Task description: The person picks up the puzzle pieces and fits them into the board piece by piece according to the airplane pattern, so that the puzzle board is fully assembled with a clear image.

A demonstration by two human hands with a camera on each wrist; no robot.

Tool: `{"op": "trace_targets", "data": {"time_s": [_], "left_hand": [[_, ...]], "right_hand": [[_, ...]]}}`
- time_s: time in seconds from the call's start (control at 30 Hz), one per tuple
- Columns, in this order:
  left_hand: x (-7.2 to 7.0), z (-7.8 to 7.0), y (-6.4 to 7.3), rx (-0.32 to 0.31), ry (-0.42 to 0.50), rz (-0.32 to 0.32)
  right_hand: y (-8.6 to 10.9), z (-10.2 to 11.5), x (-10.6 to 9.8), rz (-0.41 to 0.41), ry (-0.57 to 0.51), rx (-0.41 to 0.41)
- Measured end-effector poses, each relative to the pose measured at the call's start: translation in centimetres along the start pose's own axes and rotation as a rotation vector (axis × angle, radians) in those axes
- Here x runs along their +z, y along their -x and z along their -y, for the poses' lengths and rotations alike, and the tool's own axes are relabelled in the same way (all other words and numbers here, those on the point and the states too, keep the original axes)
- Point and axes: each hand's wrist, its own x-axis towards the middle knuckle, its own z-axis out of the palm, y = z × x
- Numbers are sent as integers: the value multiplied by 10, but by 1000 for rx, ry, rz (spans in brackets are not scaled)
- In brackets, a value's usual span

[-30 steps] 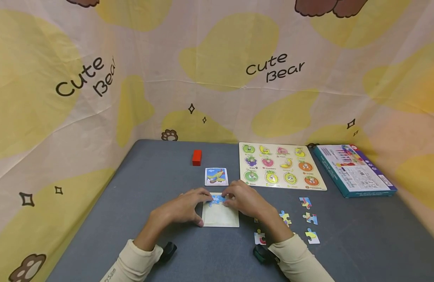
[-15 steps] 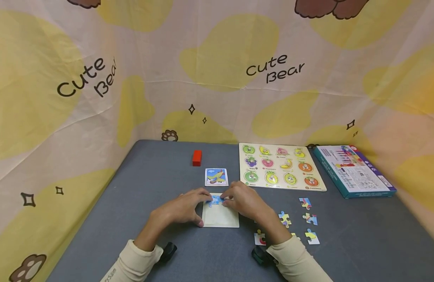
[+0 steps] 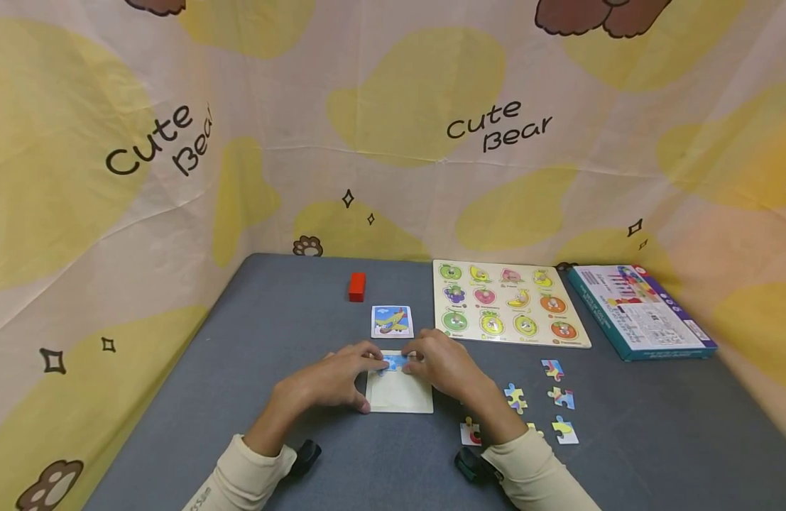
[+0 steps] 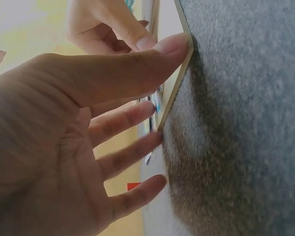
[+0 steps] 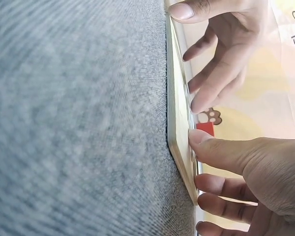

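Note:
A small pale puzzle board (image 3: 399, 394) lies on the table, with blue puzzle pieces (image 3: 395, 360) along its far edge. My left hand (image 3: 329, 376) spans the board's left side. Its thumb (image 4: 172, 45) rests on the near left corner, the index fingertip touches the blue pieces, and the other fingers stretch out straight along the edge. From the right, my right hand (image 3: 446, 360) pinches a blue piece between thumb and index finger. In the right wrist view its thumb (image 5: 201, 137) presses down at the board (image 5: 177, 113). The fingers partly cover the pieces.
A picture card with a yellow airplane (image 3: 392, 322) lies beyond the board, near a red block (image 3: 357, 287). Behind to the right are a fruit board (image 3: 508, 338) and a teal box (image 3: 648, 312). Loose puzzle pieces (image 3: 565, 430) lie on the right, some under the right forearm.
My left index fingertip has slid slightly right over the blue pieces. The right fingertips shifted a little left, then back right. The board stays in place.

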Motion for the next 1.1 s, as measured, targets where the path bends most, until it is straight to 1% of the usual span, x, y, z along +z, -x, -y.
{"op": "trace_targets", "data": {"time_s": [0.1, 0.2, 0.37, 0.57, 0.7, 0.9, 1.0, 1.1], "left_hand": [[1, -1, -1, 26, -15, -10], [3, -3, -2, 42, 1, 13], [6, -6, -5, 37, 39, 58], [8, -6, -5, 39, 24, 57], [9, -4, -5, 51, 11, 53], [10, -1, -6, 46, 0, 47], [10, -1, -6, 50, 4, 45], [10, 0, -7, 54, -1, 41]], "right_hand": [[1, 1, 0, -5, -5, -1], [1, 1, 0, -9, -8, -7], [2, 0, 1, -12, -12, -4], [1, -2, 0, 0, -29, 0], [1, -6, -2, 24, -72, -4], [0, -17, -7, 56, -184, -42], [4, -23, -13, 70, -225, -33], [10, -31, -21, 83, -226, -17]]}}
